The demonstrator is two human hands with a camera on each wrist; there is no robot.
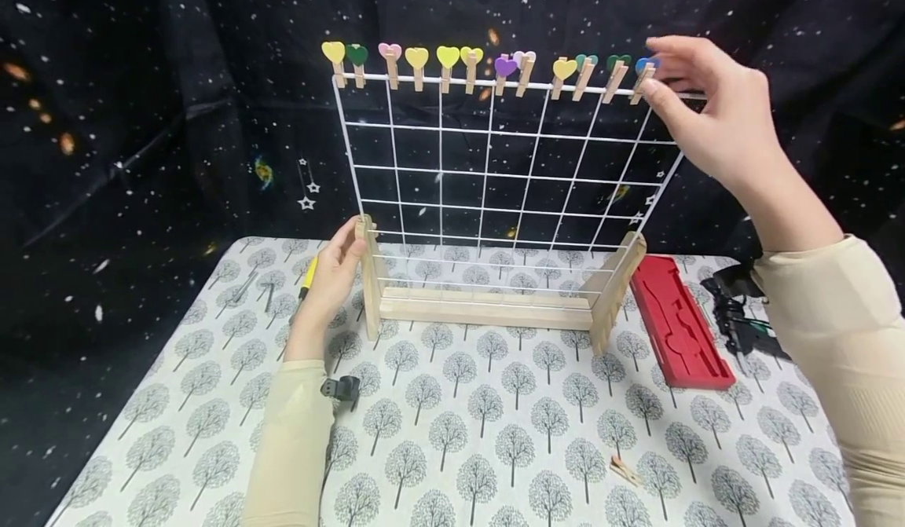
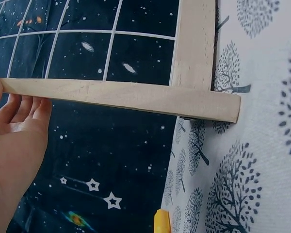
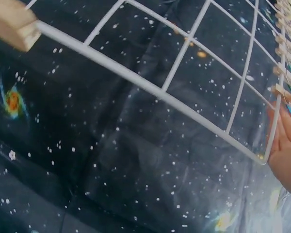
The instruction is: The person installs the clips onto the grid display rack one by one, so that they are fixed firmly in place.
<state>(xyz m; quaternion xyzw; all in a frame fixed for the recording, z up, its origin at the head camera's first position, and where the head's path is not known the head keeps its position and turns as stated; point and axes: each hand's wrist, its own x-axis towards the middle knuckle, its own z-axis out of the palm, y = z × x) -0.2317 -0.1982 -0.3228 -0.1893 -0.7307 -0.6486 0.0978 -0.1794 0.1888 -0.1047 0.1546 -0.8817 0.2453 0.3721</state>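
A white wire grid (image 1: 463,172) stands upright in a wooden stand. Along its top wire sits a row of small wooden clothespins with coloured hearts, such as a yellow-heart clothespin (image 1: 334,57) at the left end. At the right end, my right hand (image 1: 731,111) pinches the blue-heart clothespin (image 1: 645,79) on the wire, thumb in front and fingers behind; the right wrist view shows the hand beside the grid's corner. Low on the left, my left hand (image 1: 332,272) grips the stand's left post (image 2: 121,94), thumb on one side and fingers on the other.
On the patterned tablecloth lie a red tool tray (image 1: 686,323), dark tools (image 1: 738,315) at right, and a loose clothespin (image 1: 625,470) near the front. A yellow-handled tool (image 1: 309,277) lies behind the left wrist, with thin metal pieces (image 1: 265,287) farther left. A dark starry cloth (image 1: 177,118) hangs behind.
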